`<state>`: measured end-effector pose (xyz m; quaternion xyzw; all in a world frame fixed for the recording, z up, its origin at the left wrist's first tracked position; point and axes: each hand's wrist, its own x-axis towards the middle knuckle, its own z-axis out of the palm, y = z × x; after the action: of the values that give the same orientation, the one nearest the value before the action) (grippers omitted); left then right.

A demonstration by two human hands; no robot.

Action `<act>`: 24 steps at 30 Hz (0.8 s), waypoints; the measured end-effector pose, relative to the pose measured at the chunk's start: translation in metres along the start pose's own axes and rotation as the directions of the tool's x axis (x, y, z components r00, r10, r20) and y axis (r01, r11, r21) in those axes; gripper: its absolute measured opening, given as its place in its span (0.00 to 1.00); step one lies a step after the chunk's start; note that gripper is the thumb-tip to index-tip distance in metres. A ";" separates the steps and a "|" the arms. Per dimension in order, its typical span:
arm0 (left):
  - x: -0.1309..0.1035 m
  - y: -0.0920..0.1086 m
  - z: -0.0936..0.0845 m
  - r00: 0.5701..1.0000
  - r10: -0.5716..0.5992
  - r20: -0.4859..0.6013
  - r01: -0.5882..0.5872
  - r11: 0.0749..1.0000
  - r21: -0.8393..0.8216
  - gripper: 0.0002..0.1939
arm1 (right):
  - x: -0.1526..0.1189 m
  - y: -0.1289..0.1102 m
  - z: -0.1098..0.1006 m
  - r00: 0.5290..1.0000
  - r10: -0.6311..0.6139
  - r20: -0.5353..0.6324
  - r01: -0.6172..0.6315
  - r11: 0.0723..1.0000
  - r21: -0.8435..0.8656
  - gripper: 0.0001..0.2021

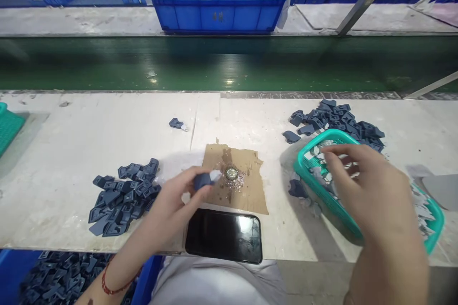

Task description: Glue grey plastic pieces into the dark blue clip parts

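My left hand (pixel 181 195) pinches a dark blue plastic part (pixel 202 180) with a small whitish piece (pixel 215 175) at its end. It hangs just left of a small round metal piece (pixel 231 173) on a stained brown cardboard sheet (pixel 250 195). My right hand (pixel 368 181) is over a green plastic basket (pixel 322 195) holding small white and grey pieces (pixel 422 207). Its thumb and forefinger come together near the basket's far left end. Whether anything small sits between them I cannot make out.
Dark blue parts lie in a left pile (pixel 123 198) and a right pile (pixel 339 119). A black phone (pixel 223 236) rests at the table's front edge. Below left, a blue bin (pixel 10 267) holds more parts. Beyond a green conveyor belt (pixel 229 64) stands a large blue crate (pixel 218 14).
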<state>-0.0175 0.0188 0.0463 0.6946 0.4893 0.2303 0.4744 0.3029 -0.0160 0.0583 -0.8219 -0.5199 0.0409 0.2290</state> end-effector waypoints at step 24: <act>0.008 -0.042 -0.077 0.941 0.127 -0.313 0.143 0.689 0.710 0.06 | 0.021 0.022 0.006 0.943 0.075 0.324 -0.080 0.997 0.001 0.02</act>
<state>-0.0938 0.0621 0.0424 0.7725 0.6170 0.1321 0.0716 0.3285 -0.0033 0.0471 -0.8222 -0.5175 0.1879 0.1448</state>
